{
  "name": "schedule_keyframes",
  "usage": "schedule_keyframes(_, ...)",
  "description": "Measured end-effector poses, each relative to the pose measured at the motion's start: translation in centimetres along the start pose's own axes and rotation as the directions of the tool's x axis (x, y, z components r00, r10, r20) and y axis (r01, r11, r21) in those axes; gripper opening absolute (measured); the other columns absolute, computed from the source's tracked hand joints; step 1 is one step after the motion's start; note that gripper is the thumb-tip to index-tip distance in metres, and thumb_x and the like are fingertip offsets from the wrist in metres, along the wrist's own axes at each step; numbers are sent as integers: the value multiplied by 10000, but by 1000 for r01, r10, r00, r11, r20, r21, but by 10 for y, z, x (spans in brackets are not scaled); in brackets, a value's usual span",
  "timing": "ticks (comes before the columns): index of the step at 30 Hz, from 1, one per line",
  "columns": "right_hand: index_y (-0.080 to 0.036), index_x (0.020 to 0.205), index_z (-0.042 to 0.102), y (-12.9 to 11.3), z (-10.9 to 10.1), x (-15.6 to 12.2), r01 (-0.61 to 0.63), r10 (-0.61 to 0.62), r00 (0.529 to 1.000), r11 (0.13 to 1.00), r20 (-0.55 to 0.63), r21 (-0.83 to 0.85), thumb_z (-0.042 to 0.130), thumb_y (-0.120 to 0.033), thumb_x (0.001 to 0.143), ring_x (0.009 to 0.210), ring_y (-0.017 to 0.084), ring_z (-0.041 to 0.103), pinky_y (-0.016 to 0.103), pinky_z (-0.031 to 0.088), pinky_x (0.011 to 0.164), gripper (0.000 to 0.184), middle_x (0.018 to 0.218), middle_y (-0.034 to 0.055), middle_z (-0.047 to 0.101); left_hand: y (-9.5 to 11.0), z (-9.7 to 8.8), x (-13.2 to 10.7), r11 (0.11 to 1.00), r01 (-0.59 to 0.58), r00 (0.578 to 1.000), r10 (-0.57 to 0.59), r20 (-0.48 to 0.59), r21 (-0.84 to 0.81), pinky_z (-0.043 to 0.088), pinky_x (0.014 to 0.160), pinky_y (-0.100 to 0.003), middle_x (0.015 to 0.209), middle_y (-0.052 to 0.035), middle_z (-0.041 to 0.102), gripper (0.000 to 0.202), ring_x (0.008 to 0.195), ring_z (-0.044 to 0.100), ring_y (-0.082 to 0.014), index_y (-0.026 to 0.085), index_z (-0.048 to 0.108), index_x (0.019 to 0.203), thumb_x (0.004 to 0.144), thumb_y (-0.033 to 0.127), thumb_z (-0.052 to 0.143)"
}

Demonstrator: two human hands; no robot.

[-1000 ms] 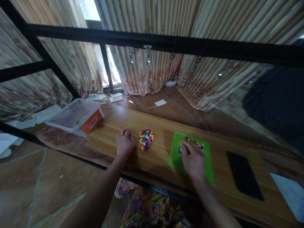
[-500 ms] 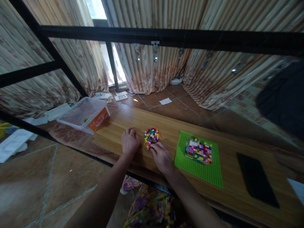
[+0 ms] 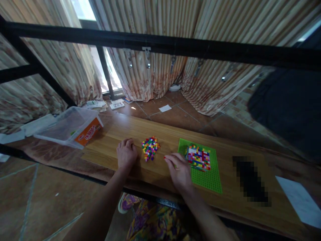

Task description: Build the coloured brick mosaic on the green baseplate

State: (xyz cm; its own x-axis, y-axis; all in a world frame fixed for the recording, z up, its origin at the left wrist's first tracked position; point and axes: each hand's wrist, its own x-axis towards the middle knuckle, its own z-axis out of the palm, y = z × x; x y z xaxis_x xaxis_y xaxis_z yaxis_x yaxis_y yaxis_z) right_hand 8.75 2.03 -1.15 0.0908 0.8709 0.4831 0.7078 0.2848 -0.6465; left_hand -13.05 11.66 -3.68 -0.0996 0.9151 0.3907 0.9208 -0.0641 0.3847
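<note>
My right hand [image 3: 180,170] is raised beside the left edge of a green studded baseplate [image 3: 208,180]. Its thumb and forefinger pinch a tiny red building brick [image 3: 165,157]. On the baseplate stands a block-shaped build of many-coloured bricks [image 3: 200,158], partly behind my fingers. A loose pile of small coloured bricks [image 3: 150,147] lies on the wooden tabletop [image 3: 160,174] between my hands. Left of the pile, my left hand [image 3: 126,154] rests on the wood with curled fingers; what is under them, if anything, is hidden.
A clear plastic box [image 3: 72,125] with an orange label stands at the table's left end. A dark pixelated shape [image 3: 252,180] and a white sheet [image 3: 299,197] lie at the right. A black metal bar [image 3: 160,42] with hanging hooks crosses above, before striped curtains [image 3: 155,16].
My right hand has left the brick pile and moved right toward the baseplate, with a red brick pinched in it. My left hand stays beside the pile. The view has shifted right.
</note>
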Motion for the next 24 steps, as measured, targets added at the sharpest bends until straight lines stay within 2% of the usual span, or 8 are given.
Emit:
schedule_keyframes(5, -212, 903, 730, 37, -62, 9, -123, 106, 980, 988, -166, -96, 527, -381, 918, 891, 194, 626, 343, 484, 833, 265, 928, 59, 693, 0, -1, 0, 1000, 3, 1000, -3, 3, -6, 447, 908, -430, 1111, -113, 649, 260, 1044, 563, -286, 176, 667, 993, 849, 211, 454)
schedule_keyframes(8, -195, 895, 733, 61, -80, 17, -191, 156, 970, 964, -186, -185, 496, -446, 912, 867, 207, 618, 353, 482, 806, 345, 906, 70, 688, 0, 0, 0, 1000, 0, 1000, 0, -9, 3, 447, 907, -431, 1107, -111, 651, 269, 1037, 565, -290, 175, 668, 1002, 851, 225, 450)
schedule_keyframes(12, -193, 873, 735, 78, -80, 25, -177, 143, 979, 950, -147, -259, 478, -461, 913, 857, 205, 604, 345, 462, 810, 373, 896, 66, 682, -1, 1, 0, 1000, -1, 1000, 1, -16, 3, 446, 907, -433, 1100, -113, 651, 267, 1033, 567, -286, 184, 670, 994, 857, 231, 447)
schedule_keyframes(24, -208, 835, 745, 83, -74, 31, -172, 131, 980, 939, -151, -298, 499, -459, 902, 854, 201, 577, 346, 444, 797, 358, 898, 65, 652, -1, 2, 1, 1000, 4, 1000, -4, -6, 7, 445, 918, -441, 1118, -121, 646, 275, 1031, 561, -286, 182, 665, 1018, 865, 236, 444)
